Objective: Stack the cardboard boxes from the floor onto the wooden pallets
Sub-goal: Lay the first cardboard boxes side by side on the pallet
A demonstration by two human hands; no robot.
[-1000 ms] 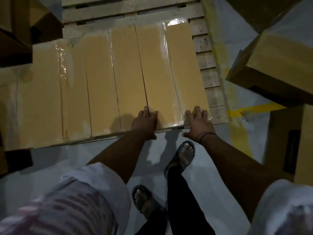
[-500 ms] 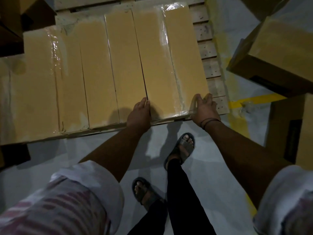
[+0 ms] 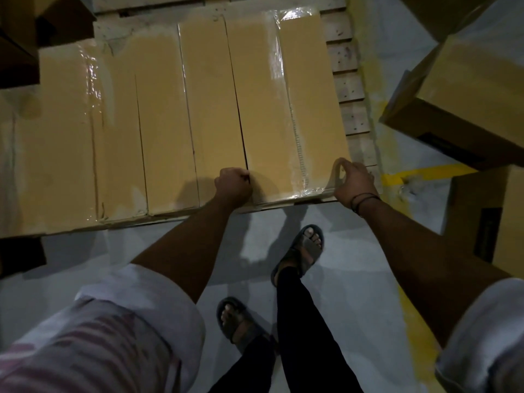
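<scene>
the end box (image 3: 286,109) is lying flat on the wooden pallet (image 3: 349,89), last on the right in a row of long cardboard boxes set side by side. its long side is touching the neighbouring box (image 3: 211,109), with a dark seam showing between them. clear tape is glinting along its top. the pallet's slat ends are showing bare just to the right of it.

the left hand (image 3: 234,185) is sitting at the box's near left corner, knuckles up, fingers curling tight over the near end of the seam (fingertips hidden, so their depth cannot be told). the right hand (image 3: 354,180) is clasping the near right corner, thumb arching over the top face and fingers curling down the right side. a dark band is circling that wrist.

the person is standing in sandals on the grey floor (image 3: 354,251) just in front of the pallet. two more cardboard boxes are sitting on the floor to the right, a tilted one (image 3: 479,80) further off and another (image 3: 499,211) nearer. a yellow line (image 3: 425,173) is running across the floor between them.
</scene>
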